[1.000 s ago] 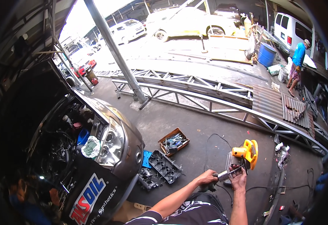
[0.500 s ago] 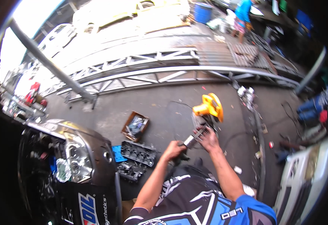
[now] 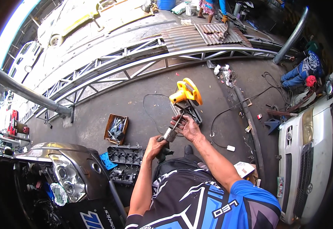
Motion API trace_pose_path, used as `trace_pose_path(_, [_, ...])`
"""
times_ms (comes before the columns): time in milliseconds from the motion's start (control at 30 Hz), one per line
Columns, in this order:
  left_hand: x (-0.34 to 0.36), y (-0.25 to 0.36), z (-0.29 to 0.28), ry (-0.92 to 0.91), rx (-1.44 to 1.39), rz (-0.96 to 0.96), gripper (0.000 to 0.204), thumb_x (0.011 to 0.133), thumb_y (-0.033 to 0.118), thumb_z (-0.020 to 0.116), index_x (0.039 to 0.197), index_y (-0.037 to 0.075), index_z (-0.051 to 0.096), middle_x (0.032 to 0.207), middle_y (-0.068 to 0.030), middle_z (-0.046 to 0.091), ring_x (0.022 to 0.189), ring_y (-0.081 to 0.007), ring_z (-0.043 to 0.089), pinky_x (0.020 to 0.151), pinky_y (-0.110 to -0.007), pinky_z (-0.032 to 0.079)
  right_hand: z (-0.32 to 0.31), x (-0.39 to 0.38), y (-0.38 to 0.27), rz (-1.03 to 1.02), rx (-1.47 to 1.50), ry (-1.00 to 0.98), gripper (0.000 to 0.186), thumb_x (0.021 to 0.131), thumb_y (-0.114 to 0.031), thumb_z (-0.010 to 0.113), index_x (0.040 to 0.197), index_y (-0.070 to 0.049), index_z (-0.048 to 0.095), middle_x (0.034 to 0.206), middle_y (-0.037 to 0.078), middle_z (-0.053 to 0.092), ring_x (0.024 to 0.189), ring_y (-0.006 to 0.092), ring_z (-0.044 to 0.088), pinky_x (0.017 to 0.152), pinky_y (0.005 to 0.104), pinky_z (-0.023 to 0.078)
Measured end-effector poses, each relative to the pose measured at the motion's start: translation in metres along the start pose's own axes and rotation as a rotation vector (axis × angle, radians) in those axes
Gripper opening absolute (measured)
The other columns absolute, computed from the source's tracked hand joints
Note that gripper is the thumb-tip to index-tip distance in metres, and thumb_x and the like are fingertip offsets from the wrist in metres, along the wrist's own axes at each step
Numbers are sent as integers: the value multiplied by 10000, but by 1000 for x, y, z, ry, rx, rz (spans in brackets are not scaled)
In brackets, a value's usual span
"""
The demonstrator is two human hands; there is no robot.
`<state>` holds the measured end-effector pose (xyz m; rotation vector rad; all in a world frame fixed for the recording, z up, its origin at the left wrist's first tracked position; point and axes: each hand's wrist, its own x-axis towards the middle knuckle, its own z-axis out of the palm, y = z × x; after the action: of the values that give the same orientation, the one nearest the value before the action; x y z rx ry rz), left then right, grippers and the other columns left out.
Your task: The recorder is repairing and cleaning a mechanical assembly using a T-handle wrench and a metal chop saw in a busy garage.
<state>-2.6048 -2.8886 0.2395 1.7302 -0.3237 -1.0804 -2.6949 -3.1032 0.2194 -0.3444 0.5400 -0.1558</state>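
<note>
At the centre of the frame, a metal cylinder (image 3: pixel 170 135) with a rod (image 3: pixel 179 121) on its upper end is held in front of the wearer's shirt (image 3: pixel 189 191). The left hand (image 3: pixel 154 147) is closed about the cylinder's lower end, fingers curled inward, with a dark rag (image 3: pixel 164 152) bunched in the same grip. The right hand (image 3: pixel 189 129) is turned palm up, fingers parted and slightly bent, the rod lying across them — whether they press on it, I cannot tell.

Just above the right hand stands a yellow power saw (image 3: pixel 186 92) on the floor. Left of centre lies a wooden box (image 3: pixel 115 141) of tools; below it, a dark engine cover (image 3: pixel 125 155) beside a blue tray (image 3: pixel 107 161). A brown car (image 3: pixel 82 157) fills the lower left, its headlight facing the floor area; a white van (image 3: pixel 307 160) occupies the right edge. A steel truss (image 3: pixel 143 71) crosses the upper half. Two other persons noted — one crouched (image 3: pixel 307 68) at upper right, one at the top edge (image 3: pixel 207 7), partly cut off.
</note>
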Motion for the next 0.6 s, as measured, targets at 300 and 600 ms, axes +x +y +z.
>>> trace_pose_path(300, [-2,-1,-3,9,26,19,235,908,126,680,1068,-44,705,792,-62,687,639,-125,639,562,-302,531,0,-1,4,-1,1,-14,282,1035,-257,489,1157,-51,639,1237,165,711,1172,327,686,1049,511,525])
trace_pose_path(600, [-3,5,0,-10,100,36,241,894,142,690,1048,-42,714,799,-57,690,682,-126,630,623,-311,518,-1,-9,1,-52,-26,-6,305,1030,-281,494,1177,-58,641,1275,158,697,1201,318,672,1053,516,517])
